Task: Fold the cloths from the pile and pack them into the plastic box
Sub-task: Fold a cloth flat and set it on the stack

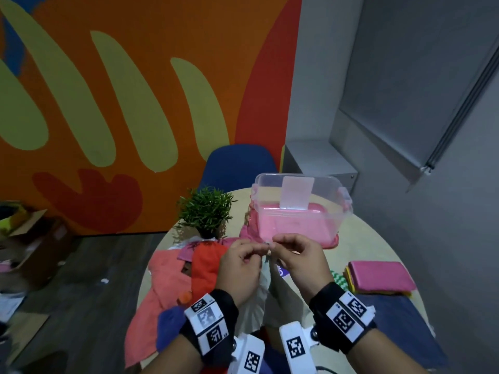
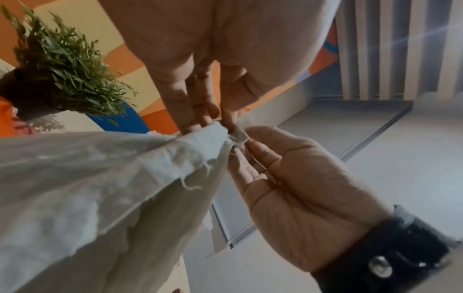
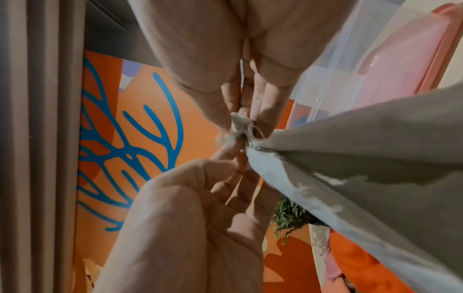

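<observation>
Both hands meet in the air above the round table (image 1: 359, 238), just in front of the clear plastic box (image 1: 299, 209). The left hand (image 1: 239, 268) has its fingers curled inward, and its fingertips (image 2: 200, 121) pinch the bunched top corner of a pale grey-white cloth (image 2: 100, 178). The right hand (image 1: 299, 261) is curled too, its thumb and forefinger (image 2: 246, 145) nipping a small tuft of the same corner (a loose thread loops out of it); the other fingers of that hand lie half folded toward the palm, holding nothing. The two pinches almost touch. From them the cloth hangs down between the wrists, its frayed edge trailing threads.

The box stands open on a pink lid or tray, and pink shows through its walls. The pile of cloths (image 1: 172, 279), orange, red and purple, lies to the left on the table beside a small potted plant (image 1: 205, 209). A stack of folded cloths (image 1: 378, 276) with a pink one on top sits to the right, well apart from the box.
</observation>
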`<state>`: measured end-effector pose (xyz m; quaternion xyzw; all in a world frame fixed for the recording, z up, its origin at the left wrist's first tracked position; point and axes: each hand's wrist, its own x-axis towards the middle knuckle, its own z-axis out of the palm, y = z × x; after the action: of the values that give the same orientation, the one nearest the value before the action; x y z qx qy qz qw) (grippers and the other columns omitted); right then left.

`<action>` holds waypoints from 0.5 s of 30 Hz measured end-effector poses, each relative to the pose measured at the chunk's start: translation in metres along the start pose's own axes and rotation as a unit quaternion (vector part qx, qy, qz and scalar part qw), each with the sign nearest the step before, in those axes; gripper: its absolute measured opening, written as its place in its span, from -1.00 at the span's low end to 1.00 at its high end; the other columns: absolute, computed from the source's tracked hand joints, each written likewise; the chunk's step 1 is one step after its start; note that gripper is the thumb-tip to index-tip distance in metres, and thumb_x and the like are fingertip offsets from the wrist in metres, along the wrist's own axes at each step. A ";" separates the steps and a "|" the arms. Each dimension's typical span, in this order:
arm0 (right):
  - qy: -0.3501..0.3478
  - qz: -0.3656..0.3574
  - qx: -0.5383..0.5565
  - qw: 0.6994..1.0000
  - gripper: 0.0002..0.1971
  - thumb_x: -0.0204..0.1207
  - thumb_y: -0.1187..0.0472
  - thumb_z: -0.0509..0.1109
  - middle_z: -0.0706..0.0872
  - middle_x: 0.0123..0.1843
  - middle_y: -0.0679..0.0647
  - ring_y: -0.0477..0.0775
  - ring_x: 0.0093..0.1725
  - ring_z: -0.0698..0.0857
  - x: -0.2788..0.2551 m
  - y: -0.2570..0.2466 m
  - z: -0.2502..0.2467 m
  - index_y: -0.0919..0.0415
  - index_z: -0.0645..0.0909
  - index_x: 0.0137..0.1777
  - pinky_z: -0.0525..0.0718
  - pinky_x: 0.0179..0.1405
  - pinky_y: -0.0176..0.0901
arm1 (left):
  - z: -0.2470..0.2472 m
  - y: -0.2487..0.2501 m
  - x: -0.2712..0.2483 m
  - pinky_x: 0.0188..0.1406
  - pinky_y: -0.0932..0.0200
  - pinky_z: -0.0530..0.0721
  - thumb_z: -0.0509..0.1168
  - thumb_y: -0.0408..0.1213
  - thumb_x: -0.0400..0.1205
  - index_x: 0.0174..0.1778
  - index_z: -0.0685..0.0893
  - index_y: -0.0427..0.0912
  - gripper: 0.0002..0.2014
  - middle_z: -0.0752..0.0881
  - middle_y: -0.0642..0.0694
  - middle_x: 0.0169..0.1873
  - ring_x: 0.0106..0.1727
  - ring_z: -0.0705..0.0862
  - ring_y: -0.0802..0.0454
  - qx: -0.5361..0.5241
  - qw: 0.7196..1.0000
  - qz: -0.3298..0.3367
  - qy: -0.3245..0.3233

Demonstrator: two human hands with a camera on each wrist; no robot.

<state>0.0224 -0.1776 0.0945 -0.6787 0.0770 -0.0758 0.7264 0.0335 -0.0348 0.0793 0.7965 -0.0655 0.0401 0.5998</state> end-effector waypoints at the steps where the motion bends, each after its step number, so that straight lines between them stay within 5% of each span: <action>1: -0.007 -0.006 -0.014 1.000 -0.89 0.41 0.34 0.62 0.82 -0.26 0.09 0.02 -0.23 0.74 -0.001 -0.001 -0.003 0.20 0.77 -0.12 0.75 -0.13 -0.11 | 0.001 0.000 -0.001 0.04 0.13 0.71 0.22 -0.51 0.57 -0.20 0.85 0.07 -0.60 0.69 0.10 -0.08 0.02 0.70 0.04 -0.020 1.000 -0.004 -0.019; 4: -0.028 -0.022 -0.060 0.998 -0.79 0.32 0.29 0.69 0.84 -0.23 0.06 -0.04 -0.24 0.75 -0.002 -0.006 -0.012 0.19 0.77 -0.08 0.77 -0.12 -0.15 | 0.005 0.007 -0.005 0.09 0.07 0.73 0.12 -0.50 0.46 -0.17 0.84 0.02 -0.57 0.74 0.13 -0.08 0.07 0.73 -0.08 -0.075 0.995 0.000 -0.064; 8: -0.060 -0.052 -0.098 0.992 -0.79 0.35 0.47 0.62 0.84 -0.20 0.02 -0.01 -0.20 0.77 -0.006 -0.017 -0.037 0.16 0.79 -0.15 0.73 -0.09 -0.15 | -0.004 0.010 -0.009 -0.15 0.19 0.75 0.01 -0.79 0.55 0.02 0.50 -0.36 -0.68 0.73 -0.23 -0.06 -0.09 0.80 -0.12 -0.189 0.979 -0.040 -0.070; 12: -0.148 -0.048 -0.033 0.987 -0.63 0.39 0.67 0.46 0.79 -0.18 0.06 0.06 -0.18 0.75 -0.017 -0.030 -0.056 0.14 0.77 -0.19 0.71 -0.13 -0.12 | -0.019 -0.017 0.001 0.25 0.26 0.60 0.09 -0.78 0.44 0.24 0.62 0.03 -0.33 0.60 0.02 0.27 0.29 0.61 0.12 0.016 0.990 0.043 -0.134; 15: -0.185 -0.073 -0.026 0.980 -0.52 0.38 0.78 0.33 0.73 -0.21 0.03 -0.06 -0.24 0.66 -0.022 -0.038 -0.063 0.13 0.74 -0.22 0.62 -0.22 -0.31 | -0.015 -0.033 0.008 0.56 0.14 0.29 0.23 -0.63 0.38 0.43 0.53 0.31 -0.18 0.35 0.12 0.53 0.53 0.31 0.18 0.154 0.952 0.073 -0.255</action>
<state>-0.0132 -0.2367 0.1287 -0.7036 -0.1070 0.0003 0.7025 0.0464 -0.0120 0.0534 0.8558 -0.2668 -0.1112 0.4290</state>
